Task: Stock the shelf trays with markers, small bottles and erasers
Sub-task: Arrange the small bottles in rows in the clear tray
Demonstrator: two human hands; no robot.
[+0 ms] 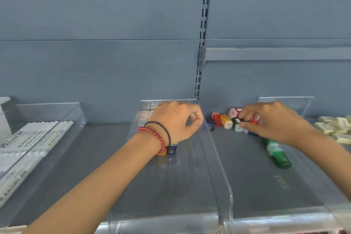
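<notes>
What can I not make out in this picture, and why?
Head view only:
1. Whether the left hand holds anything: its curled fingers hide it.
2. How many small bottles the right hand grips: its fingers cover them.
3. Print on the markers: blurred, too small.
4. The count of erasers: cut off by the right edge.

Left: we are seeing markers (32, 138) lying in the left tray (79, 114).
Middle: bottles (171, 149) are standing in the middle tray (214, 157).
Right: more bottles (222, 119) are lying beside it, erasers (336, 127) beyond.
</notes>
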